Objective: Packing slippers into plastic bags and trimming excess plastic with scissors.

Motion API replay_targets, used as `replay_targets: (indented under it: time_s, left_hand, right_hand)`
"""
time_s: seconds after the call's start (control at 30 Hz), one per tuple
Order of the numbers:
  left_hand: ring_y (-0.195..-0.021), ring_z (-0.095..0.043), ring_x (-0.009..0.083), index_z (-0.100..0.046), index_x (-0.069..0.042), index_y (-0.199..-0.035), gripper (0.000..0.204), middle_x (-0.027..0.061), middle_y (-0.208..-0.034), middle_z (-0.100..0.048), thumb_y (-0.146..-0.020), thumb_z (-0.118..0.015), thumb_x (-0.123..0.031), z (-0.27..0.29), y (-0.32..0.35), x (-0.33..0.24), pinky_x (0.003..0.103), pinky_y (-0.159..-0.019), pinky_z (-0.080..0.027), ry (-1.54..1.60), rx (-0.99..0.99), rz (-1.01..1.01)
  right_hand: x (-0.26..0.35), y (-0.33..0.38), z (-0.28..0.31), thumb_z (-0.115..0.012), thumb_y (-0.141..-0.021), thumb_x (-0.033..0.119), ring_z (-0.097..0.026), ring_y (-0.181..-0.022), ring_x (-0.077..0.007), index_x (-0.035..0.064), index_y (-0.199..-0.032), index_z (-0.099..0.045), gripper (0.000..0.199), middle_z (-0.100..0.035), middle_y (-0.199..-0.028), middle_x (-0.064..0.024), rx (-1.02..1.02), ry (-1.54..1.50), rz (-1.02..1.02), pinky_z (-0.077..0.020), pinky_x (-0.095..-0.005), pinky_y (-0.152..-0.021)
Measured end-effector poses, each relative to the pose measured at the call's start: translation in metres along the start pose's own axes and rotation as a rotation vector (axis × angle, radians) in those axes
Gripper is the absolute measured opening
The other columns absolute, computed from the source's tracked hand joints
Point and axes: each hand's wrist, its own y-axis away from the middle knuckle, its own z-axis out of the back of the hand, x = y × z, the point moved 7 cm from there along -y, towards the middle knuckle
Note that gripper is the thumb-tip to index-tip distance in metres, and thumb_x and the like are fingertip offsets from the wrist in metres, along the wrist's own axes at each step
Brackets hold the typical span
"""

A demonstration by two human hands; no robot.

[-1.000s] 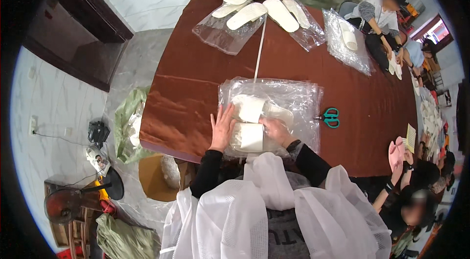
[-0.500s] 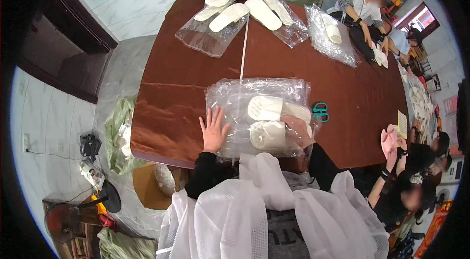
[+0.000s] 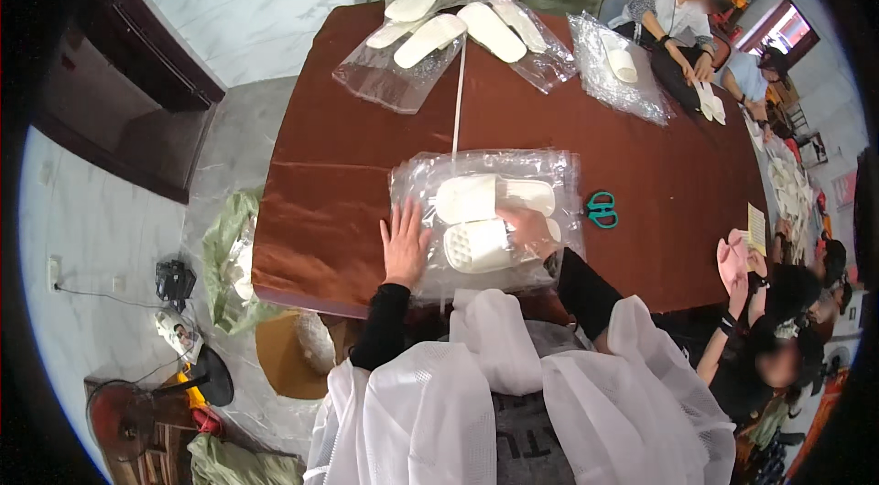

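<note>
A pair of white slippers [image 3: 478,245] lies side by side on a stack of clear plastic bags [image 3: 558,175] at the table's near edge. Their strapped ends point left. My right hand [image 3: 526,230] is on the pair, thumb and fingers closed about the inner edges just behind the straps; some fingertips are hidden. My left hand [image 3: 404,245] lies flat on the left side of the bags, fingers spread, holding nothing. Whether the slippers are inside the top bag's film or on it is hard to tell.
Green-handled scissors [image 3: 602,210] lie right of the bags on the brown-covered table [image 3: 330,201]. Bagged white slippers [image 3: 430,39] rest at the far edge. Across the table sits a co-worker [image 3: 687,22] handling slippers; another person at right holds a pink slipper [image 3: 732,258].
My right hand has moved left and slightly away from me, and the pair of slippers has shifted left with it. The left hand stays flat on the bags.
</note>
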Motion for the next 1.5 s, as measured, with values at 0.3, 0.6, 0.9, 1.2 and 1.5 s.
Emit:
replay_targets:
  time_s: [0.3,0.6,0.9,1.2,1.5]
  left_hand:
    - [-0.146,-0.017,0.0267,-0.030,-0.017,-0.150,0.064,0.0041,-0.159,-0.019,-0.093,-0.051,-0.038,-0.002,-0.006,-0.015,0.053,-0.117,-0.013,-0.129,-0.028,-0.021]
    - [-0.147,-0.014,0.0277,-0.025,-0.014,-0.151,0.072,0.0071,-0.160,-0.017,-0.093,-0.049,-0.049,-0.005,-0.003,-0.012,0.053,-0.117,-0.011,-0.131,-0.001,0.006]
    - [-0.147,-0.015,0.0269,-0.023,-0.008,-0.151,0.069,0.0065,-0.159,-0.021,-0.090,-0.048,-0.030,-0.011,-0.011,-0.020,0.052,-0.117,-0.010,-0.146,-0.002,-0.020]
    - [-0.146,-0.020,0.0304,-0.036,-0.009,-0.146,0.066,0.0094,-0.155,-0.030,-0.085,-0.060,-0.014,-0.005,-0.011,0.007,0.053,-0.116,-0.013,0.224,0.080,-0.029]
    - [-0.097,-0.058,0.0325,-0.064,-0.004,-0.095,0.019,0.0121,-0.103,-0.064,-0.077,-0.064,0.000,0.064,-0.011,-0.058,0.042,-0.082,-0.046,0.366,-0.353,-0.254]
  right_hand:
    - [-0.156,0.135,0.118,-0.049,-0.089,0.014,-0.064,-0.089,-0.0376,0.0065,-0.118,-0.059,0.032,-0.067,-0.095,-0.0193,-0.150,0.443,-0.389,-0.0489,-0.0482,-0.076]
    - [0.001,0.048,0.193,-0.055,-0.085,0.010,-0.066,-0.072,-0.0337,0.0027,-0.109,-0.058,0.025,-0.065,-0.079,-0.0211,-0.577,0.084,-0.423,-0.0499,-0.0422,-0.062]
    - [0.015,-0.001,-0.002,-0.058,-0.079,0.005,-0.064,-0.068,-0.0347,0.0138,-0.111,-0.058,0.033,-0.065,-0.073,-0.0114,-0.367,0.024,-0.093,-0.0507,-0.0451,-0.061]
    - [-0.081,0.047,0.080,-0.055,-0.084,0.001,-0.061,-0.095,-0.0372,0.0090,-0.107,-0.060,0.025,-0.064,-0.100,-0.0167,-0.467,-0.059,-0.355,-0.0491,-0.0430,-0.081]
    - [-0.164,0.162,0.089,-0.059,-0.082,0.003,-0.051,-0.112,-0.0367,0.0106,-0.124,-0.056,0.043,-0.052,-0.119,-0.0159,-0.301,0.526,-0.727,-0.0467,-0.0474,-0.091]
